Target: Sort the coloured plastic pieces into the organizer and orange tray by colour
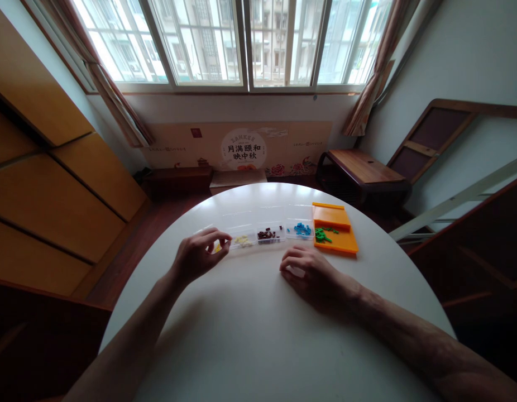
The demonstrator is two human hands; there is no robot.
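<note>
Head view: left hand fingers pinching a yellow piece over the clear tray, right hand fingers curled on the bench — a loose pinch could drop it.

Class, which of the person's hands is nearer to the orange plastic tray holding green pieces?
Right. The right hand rests on the white round table just left of and below the orange plastic tray; the left hand is far left, at the clear compartment box.

Both hands reach forward, left hand pinching fingertips together, right hand resting palm-down, fingers curled
</note>
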